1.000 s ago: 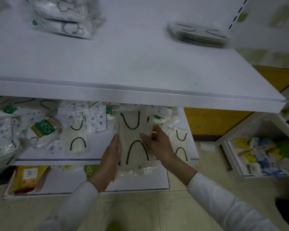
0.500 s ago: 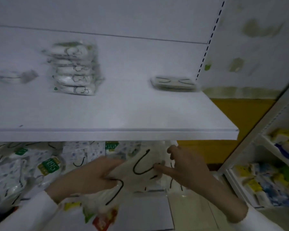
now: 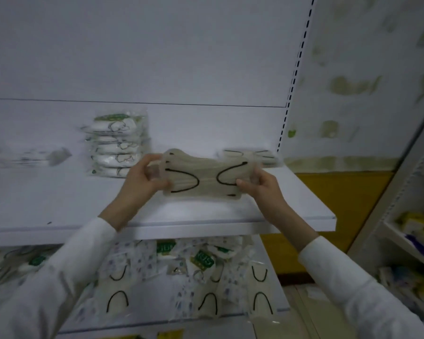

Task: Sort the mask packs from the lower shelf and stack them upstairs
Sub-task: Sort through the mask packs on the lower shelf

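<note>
Held item: a clear mask pack (image 3: 206, 178) with beige masks and black ear loops, lying level just above the upper shelf (image 3: 59, 201), long side running left to right.

Left hand (image 3: 142, 178): grip clamped on the pack's left end, thumb on top and fingers curled under.
Right hand (image 3: 260, 185): grip clamped on the right end in the same way. Holding both ends keeps the floppy wrapper stretched flat, probably so it goes down square without folding.

Whether the pack touches the shelf can't be told; it looks just clear of it.

Just behind the pack's right end, by the back wall, is a low pile of like packs (image 3: 250, 155) with the same black loops. This looks like the intended landing spot.
Further left is a taller stack of green-labelled packs (image 3: 115, 148), a different kind kept in its own pile. At far left there is something blurred, too smeared to name.

On the lower shelf (image 3: 132, 325), many loose packs (image 3: 206, 265) of mixed kinds overlap in no order. Sorting judged well short of done.

Next move, likely: carry the pack back and right, then lay it squarely on the matching pile. Risk: slick wrappers may slide off a stack.
</note>
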`<state>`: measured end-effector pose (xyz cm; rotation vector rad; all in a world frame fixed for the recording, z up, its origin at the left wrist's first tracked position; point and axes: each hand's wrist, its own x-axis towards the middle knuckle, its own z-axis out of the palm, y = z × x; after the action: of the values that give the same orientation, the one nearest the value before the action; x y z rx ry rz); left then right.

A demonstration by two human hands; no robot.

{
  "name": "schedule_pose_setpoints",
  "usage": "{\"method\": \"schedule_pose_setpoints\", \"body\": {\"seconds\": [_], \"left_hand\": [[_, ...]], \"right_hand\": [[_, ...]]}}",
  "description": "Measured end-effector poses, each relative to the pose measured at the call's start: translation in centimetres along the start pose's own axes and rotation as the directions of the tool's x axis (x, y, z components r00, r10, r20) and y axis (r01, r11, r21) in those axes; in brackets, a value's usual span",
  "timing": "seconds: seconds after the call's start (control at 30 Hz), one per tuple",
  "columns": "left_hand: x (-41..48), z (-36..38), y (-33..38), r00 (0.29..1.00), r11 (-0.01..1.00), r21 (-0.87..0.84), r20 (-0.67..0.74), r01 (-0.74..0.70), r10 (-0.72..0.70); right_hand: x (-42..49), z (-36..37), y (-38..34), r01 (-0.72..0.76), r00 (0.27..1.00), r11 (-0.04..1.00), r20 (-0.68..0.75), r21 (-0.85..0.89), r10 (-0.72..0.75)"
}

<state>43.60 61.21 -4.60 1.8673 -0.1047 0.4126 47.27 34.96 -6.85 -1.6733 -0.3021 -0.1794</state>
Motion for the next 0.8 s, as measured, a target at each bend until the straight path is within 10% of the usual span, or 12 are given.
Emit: {"method": "schedule_pose_setpoints", "body": {"seconds": [0.37, 0.8], "left_hand": [[-0.2, 3.5, -2.8, 0.973, 0.954, -0.227, -0.078, 0.194, -0.216], [0.4, 0.4, -3.7, 0.990, 0.879, 0.477, 0.115, 0.012, -0.077]], "right_hand": [[0.0, 2.0, 0.8, -0.160, 0.981, 0.976, -0.082, 0.149, 0.174], [0.0, -1.6, 2.5, 0.056, 0.998, 0.822, 0.028, -0.567, -0.049]]}}
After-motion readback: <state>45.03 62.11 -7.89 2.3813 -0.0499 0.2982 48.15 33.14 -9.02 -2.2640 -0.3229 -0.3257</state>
